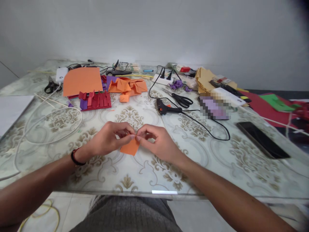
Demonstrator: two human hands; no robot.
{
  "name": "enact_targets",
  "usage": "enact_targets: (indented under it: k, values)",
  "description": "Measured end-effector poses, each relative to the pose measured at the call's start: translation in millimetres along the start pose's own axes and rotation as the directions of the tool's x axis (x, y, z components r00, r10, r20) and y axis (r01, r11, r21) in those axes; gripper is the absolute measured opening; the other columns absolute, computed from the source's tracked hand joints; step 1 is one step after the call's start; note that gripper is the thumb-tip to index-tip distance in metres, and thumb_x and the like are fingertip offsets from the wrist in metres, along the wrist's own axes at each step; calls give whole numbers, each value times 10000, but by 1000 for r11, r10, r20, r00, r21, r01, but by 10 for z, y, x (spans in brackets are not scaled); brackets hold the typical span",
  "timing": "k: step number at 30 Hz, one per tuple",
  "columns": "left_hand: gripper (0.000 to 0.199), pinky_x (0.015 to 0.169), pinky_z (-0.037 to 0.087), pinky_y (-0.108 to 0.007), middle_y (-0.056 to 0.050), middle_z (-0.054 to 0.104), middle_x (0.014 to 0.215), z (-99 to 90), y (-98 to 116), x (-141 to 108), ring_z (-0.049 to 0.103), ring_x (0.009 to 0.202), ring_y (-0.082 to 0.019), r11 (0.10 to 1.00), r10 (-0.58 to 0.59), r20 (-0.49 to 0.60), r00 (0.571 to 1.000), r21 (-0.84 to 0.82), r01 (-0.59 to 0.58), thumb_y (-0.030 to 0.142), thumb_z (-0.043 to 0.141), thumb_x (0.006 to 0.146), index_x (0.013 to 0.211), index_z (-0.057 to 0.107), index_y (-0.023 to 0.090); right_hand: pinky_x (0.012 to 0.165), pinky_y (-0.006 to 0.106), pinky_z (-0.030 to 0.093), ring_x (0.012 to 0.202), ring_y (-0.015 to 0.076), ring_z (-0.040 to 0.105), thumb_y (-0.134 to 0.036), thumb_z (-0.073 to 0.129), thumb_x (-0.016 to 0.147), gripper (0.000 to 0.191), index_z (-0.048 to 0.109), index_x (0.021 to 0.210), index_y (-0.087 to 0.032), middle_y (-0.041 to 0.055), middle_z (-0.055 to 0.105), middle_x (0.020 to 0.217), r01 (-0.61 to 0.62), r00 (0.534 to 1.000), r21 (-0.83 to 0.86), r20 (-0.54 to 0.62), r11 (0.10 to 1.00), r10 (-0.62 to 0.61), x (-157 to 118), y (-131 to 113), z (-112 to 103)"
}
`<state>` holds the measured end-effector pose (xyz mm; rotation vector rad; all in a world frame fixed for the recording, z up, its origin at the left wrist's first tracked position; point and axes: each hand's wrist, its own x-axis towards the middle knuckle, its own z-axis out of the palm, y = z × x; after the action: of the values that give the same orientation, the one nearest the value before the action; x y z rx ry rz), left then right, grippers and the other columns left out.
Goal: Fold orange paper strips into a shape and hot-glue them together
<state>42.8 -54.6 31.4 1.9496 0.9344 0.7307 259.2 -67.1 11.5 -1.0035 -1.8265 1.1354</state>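
The left hand (107,139) and right hand (160,141), close together, pinch the upper edge of a small orange paper (129,148) over the table (101,177); a glue gun (169,109) lies beyond.

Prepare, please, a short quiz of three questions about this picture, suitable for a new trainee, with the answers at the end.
1. What do the left hand and the right hand pinch together?
2. True or false: the glue gun lies farther from the person than both hands do.
3. On which wrist is the dark band worn? (A) left (B) right (C) both

Key:
1. A small piece of orange paper.
2. True.
3. A.
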Motion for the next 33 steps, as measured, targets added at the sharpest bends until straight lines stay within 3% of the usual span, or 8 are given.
enact_targets:
  k: [6, 13, 20, 23, 26, 29, 31, 33]
  values:
    - [51, 664, 453, -214, 19, 641, 760, 4, -2, -14, 534, 690, -102, 998, -45, 97, 994, 40, 42, 129, 618, 847, 823, 654, 156, 675, 262, 494, 716, 139, 603, -169, 663, 866, 48, 671, 825, -192, 5, 681, 799, 76, 997, -37, 36, 996, -75, -30, -7, 30]
    - [39, 598, 405, -207, 36, 567, 698, -41, 0, -7, 473, 627, -88, 998, -69, 160, 985, 11, 69, 129, 597, 831, 814, 622, 154, 657, 264, 461, 688, 132, 553, -163, 647, 846, 63, 650, 786, -182, -6, 638, 758, -3, 995, 100, 95, 995, -6, -26, -27, 3]
    - [80, 573, 433, -212, 19, 631, 666, -141, 4, 17, 566, 589, -98, 989, -86, 184, 979, -106, 107, 204, 628, 875, 823, 615, 145, 644, 265, 409, 686, 126, 508, -210, 677, 851, 76, 646, 790, -177, -15, 598, 742, -55, 994, 184, 106, 981, 36, 0, 14, -75]
    - [73, 573, 456, -216, 18, 643, 635, -225, -18, 30, 604, 578, -110, 983, -110, 134, 985, -132, 128, 172, 622, 873, 810, 592, 151, 618, 262, 390, 680, 127, 489, -256, 682, 860, 118, 628, 792, -177, -15, 569, 740, -96, 991, 205, 109, 974, 74, 17, 29, -113]
    - [92, 605, 483, -220, 14, 653, 675, -253, -35, 38, 614, 614, -112, 993, -87, 63, 994, -75, 92, 200, 619, 905, 828, 592, 158, 620, 263, 402, 697, 134, 493, -278, 678, 863, 131, 623, 805, -175, -10, 564, 754, -131, 987, 173, 111, 976, 113, 33, 36, -129]
    - [107, 662, 491, -219, -8, 702, 849, -172, -36, 32, 612, 708, -110, 997, -23, 104, 994, 77, 15, 263, 641, 928, 962, 667, 165, 636, 264, 425, 705, 136, 508, -269, 671, 869, 113, 630, 823, -173, -10, 567, 755, -136, 984, 126, 131, 983, 119, 35, 36, -106]
    - [131, 662, 478, -213, 5, 695, 821, -90, -38, 20, 590, 688, -101, 992, 3, 146, 989, 121, -21, 267, 618, 949, 989, 692, 166, 642, 261, 432, 704, 133, 513, -249, 668, 870, 97, 628, 822, -175, -15, 564, 749, -126, 984, 110, 143, 986, 109, 30, 36, -75]
    - [181, 626, 437, -204, 22, 643, 730, -24, -45, 9, 538, 648, -90, 988, 18, 149, 989, 149, -41, 256, 569, 978, 897, 698, 156, 644, 257, 435, 709, 132, 514, -242, 663, 874, 83, 623, 839, -179, -18, 562, 758, -122, 985, 120, 136, 985, 105, 24, 38, -39]
